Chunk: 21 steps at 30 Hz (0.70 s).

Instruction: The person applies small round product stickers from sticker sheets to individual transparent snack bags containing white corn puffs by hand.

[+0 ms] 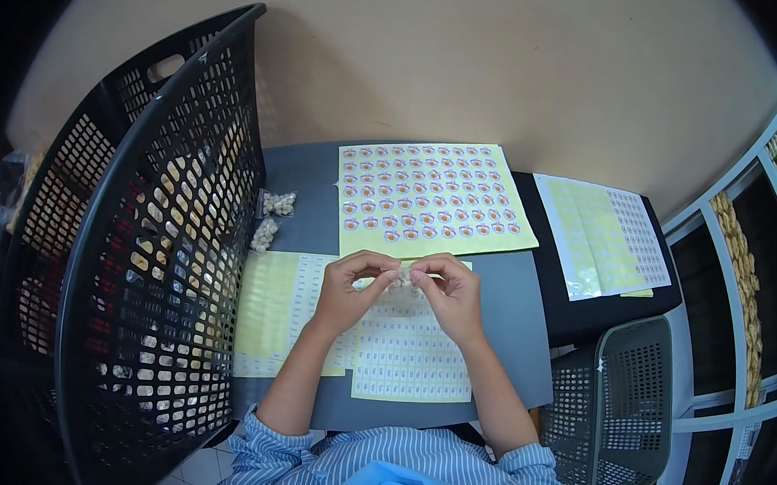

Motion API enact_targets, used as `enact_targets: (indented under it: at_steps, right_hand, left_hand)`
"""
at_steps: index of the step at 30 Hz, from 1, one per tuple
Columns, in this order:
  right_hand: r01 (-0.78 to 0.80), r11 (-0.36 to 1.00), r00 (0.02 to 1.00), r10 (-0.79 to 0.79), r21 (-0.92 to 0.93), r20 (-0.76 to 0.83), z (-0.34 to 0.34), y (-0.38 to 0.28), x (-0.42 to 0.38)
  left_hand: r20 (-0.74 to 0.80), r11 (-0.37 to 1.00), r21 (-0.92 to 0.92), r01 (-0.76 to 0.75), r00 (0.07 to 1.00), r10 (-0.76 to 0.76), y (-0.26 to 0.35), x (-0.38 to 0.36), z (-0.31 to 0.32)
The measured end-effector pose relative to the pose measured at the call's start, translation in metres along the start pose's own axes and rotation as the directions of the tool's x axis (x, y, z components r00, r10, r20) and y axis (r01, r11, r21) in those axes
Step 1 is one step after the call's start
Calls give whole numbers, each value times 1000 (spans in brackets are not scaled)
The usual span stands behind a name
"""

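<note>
Between my two hands, above the middle of the grey table (509,312), hangs a small clear plastic bag (407,302) with pale bits near its top. My left hand (350,289) pinches one side of it between thumb and fingers. On the other side my right hand (452,298) grips it the same way. Beneath the bag lies a white sheet of small printed labels (412,360). Just beyond my fingers is a yellow sheet of round red-and-white stickers (432,192). A yellowish label sheet (269,311) lies left of my left forearm.
Two small filled bags (265,233) lie by the large dark perforated basket (162,229) at left, which holds packed goods. At right, a partly used sticker sheet (598,237) rests on a black surface. A grey-green basket (631,417) and a rack (737,290) with hanging packets stand beyond.
</note>
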State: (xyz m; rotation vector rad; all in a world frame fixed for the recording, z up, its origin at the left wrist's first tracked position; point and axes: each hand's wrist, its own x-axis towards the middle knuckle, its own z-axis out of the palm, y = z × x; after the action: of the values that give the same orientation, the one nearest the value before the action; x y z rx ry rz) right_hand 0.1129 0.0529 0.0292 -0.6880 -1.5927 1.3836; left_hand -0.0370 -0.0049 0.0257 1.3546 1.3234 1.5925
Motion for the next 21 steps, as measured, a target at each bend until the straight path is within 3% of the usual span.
enact_targets:
  at_steps: [6,8,12,21]
  right_hand:
    - [-31,999,999,30,43,30,-7,4,2]
    - [-7,1000,999,8,-4,35,-6,2,1]
    - [47,995,999,-46,-87,18,-3,1,1]
    - [45,996,999,-46,-83,-18,1,-1,0]
  left_hand:
    - [12,984,158,-88,996,87,0,1,-6]
    - [38,940,298,-168,986,164,5,1,-7]
    - [41,923,328,-201,979,199,4,1,-4]
    - [28,904,362,-228,972,234,7,0,-3]
